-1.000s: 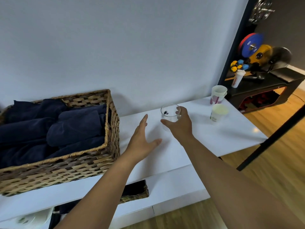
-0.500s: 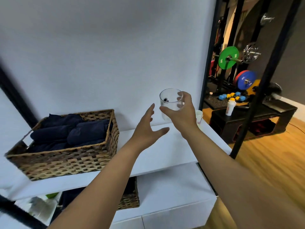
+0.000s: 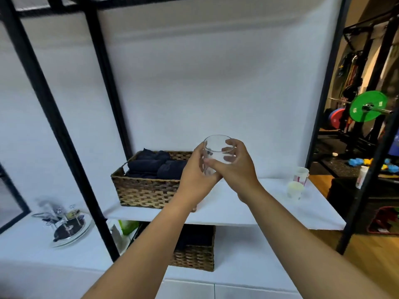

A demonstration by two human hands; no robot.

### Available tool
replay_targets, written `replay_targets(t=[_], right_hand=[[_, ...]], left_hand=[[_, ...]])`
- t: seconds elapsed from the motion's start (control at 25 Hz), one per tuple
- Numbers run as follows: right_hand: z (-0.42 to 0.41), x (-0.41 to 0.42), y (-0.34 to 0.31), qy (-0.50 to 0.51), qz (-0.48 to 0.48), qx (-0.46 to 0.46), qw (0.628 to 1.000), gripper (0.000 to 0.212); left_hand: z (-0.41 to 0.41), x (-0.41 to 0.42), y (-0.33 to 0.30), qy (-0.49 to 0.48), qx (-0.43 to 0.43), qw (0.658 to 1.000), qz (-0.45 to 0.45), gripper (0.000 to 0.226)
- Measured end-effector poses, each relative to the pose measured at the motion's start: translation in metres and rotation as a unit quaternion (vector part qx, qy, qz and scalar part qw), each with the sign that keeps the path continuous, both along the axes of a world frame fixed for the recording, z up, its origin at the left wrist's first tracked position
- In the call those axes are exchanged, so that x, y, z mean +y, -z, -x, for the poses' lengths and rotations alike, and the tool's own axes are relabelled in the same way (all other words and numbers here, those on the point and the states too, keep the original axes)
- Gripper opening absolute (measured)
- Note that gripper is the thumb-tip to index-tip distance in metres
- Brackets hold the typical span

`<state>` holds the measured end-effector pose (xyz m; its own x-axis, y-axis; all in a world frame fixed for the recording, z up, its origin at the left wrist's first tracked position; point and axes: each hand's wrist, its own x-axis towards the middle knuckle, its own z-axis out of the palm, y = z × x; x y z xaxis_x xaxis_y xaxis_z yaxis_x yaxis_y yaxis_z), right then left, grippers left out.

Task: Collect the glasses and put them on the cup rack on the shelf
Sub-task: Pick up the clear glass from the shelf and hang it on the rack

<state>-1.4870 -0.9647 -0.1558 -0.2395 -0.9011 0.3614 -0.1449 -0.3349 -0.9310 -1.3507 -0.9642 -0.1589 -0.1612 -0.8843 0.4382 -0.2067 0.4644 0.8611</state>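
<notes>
A clear, empty drinking glass (image 3: 216,147) is held upright in the air above the white shelf (image 3: 248,210), in front of the basket. My right hand (image 3: 238,169) wraps its right side and bottom. My left hand (image 3: 195,175) cups its left side, fingers against the glass. Both hands touch each other under the glass. A metal cup rack (image 3: 64,221) with thin prongs on a round mirrored base stands on the lower white surface at the far left, blurred.
A wicker basket (image 3: 149,188) of dark towels sits on the shelf left of my hands. Two paper cups (image 3: 299,184) stand at the shelf's right end. Black frame posts (image 3: 54,117) cross between shelf and rack. A second basket (image 3: 194,255) sits below. Gym weights fill the right side.
The glass has been lifted off the shelf and carried up and left. My left hand closed onto it, so both hands hold it. The view swung left and the rack came into sight.
</notes>
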Motion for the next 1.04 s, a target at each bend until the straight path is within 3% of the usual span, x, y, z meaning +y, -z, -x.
replay_targets(t=[0.36, 0.52, 0.68, 1.04], right_hand=[[-0.187, 0.083, 0.015, -0.166, 0.003, 0.003, 0.986, 0.071], [-0.281, 0.132, 0.022, -0.245, -0.019, 0.017, 0.969, 0.089], [-0.363, 0.163, 0.027, -0.319, -0.047, 0.007, 0.947, 0.073], [-0.508, 0.18, 0.045, -0.367, -0.064, -0.017, 0.928, 0.071]], left_hand=[[-0.187, 0.108, 0.019, -0.158, -0.016, 0.987, 0.018, 0.075], [-0.281, 0.173, 0.026, -0.241, -0.009, 0.97, 0.005, 0.077], [-0.361, 0.225, 0.03, -0.318, -0.035, 0.948, 0.001, 0.079], [-0.497, 0.275, 0.043, -0.324, -0.044, 0.944, -0.039, 0.1]])
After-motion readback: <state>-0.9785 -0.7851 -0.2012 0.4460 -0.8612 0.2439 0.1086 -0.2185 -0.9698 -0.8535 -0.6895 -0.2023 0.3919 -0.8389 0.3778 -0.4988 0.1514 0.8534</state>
